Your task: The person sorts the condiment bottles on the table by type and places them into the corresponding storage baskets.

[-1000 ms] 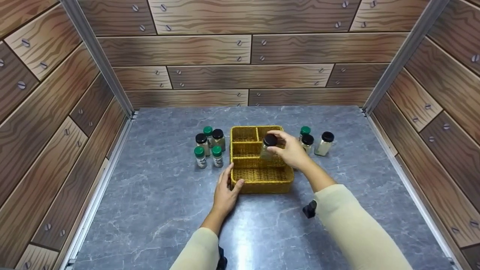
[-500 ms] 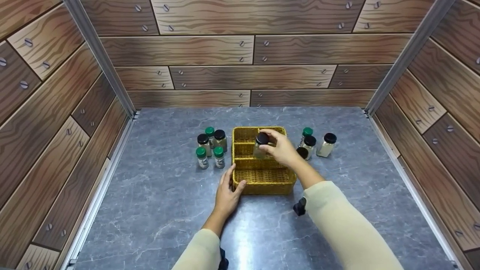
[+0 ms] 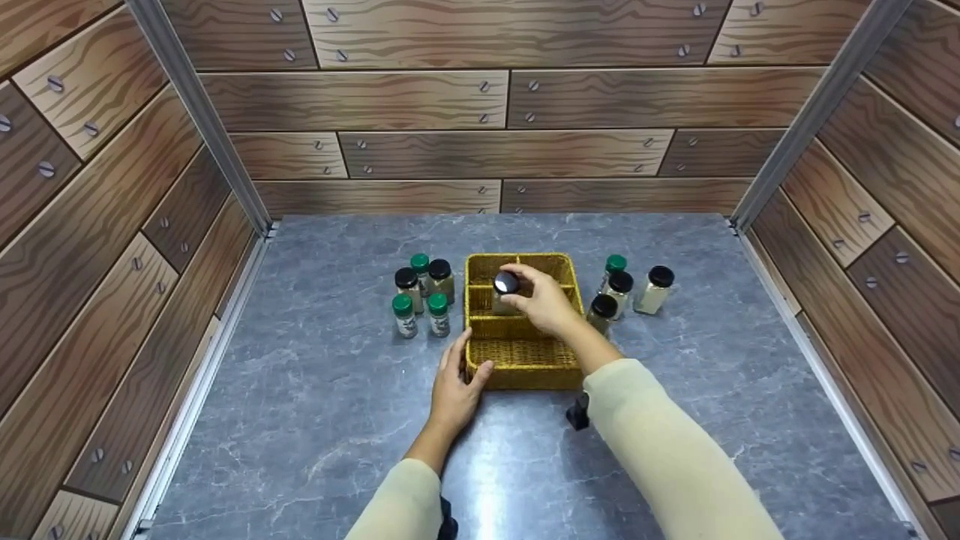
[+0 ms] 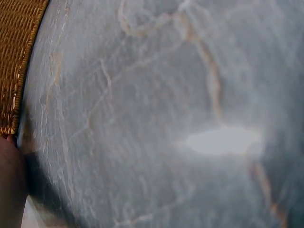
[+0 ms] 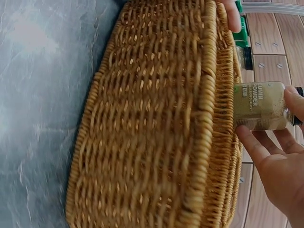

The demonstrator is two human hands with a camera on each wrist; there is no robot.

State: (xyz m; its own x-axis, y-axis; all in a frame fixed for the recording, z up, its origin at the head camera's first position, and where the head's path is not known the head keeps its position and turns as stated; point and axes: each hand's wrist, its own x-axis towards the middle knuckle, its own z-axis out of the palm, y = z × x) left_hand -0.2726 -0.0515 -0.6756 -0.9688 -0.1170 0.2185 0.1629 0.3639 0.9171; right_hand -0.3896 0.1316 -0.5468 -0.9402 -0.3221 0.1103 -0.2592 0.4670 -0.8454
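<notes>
My right hand (image 3: 544,304) grips a spice jar (image 3: 501,303) with a black lid, held upright at the left middle compartment of the woven basket (image 3: 529,377). In the right wrist view the jar (image 5: 259,107) holds a tan powder, its label partly reading "UMIN POWDER". Its lower end is hidden behind the basket rim (image 5: 204,118). My left hand (image 3: 452,390) rests against the basket's front left corner, fingers straight along the side and thumb at the front. Only a small part of the left hand (image 4: 10,175) shows in the left wrist view.
Left of the basket stand several spice jars with green lids (image 3: 403,304) and black lids (image 3: 439,270). Right of it are a green-lidded jar (image 3: 615,264) and three black-lidded ones, among them a pale jar (image 3: 652,296). Wood-patterned walls (image 3: 420,154) surround the grey marbled table (image 3: 300,375).
My right hand has carried the jar leftward across the basket and slightly lower, uncovering a black-lidded jar on the right. My left hand has stayed at the corner.
</notes>
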